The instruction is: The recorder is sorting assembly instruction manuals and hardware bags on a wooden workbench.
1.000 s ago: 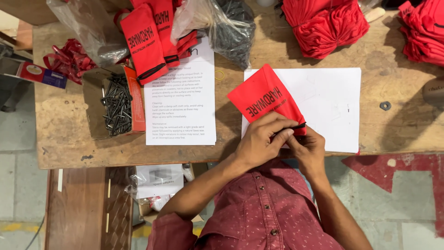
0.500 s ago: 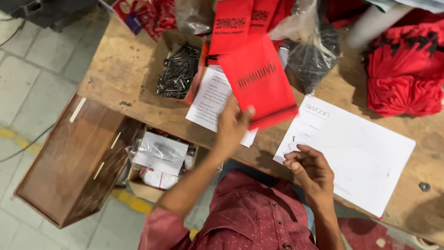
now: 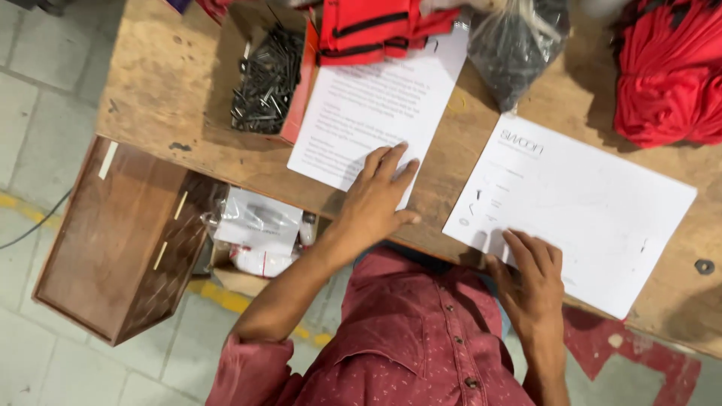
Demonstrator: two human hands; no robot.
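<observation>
1. Resting flat, fingers spread and holding nothing, the left hand [image 3: 374, 199] presses a white printed instruction sheet [image 3: 376, 105] on the scuffed wooden bench [image 3: 165, 90].
2. The right hand [image 3: 532, 282], also open, touches a white diagram sheet [image 3: 587, 203] at the bench's near edge.

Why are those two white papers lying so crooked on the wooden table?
Both sheets sit askew. The white printed sheet under the left hand pokes past the wooden table's front edge. The white diagram sheet under the right hand overhangs too. Nothing looks spilled or torn.
</observation>
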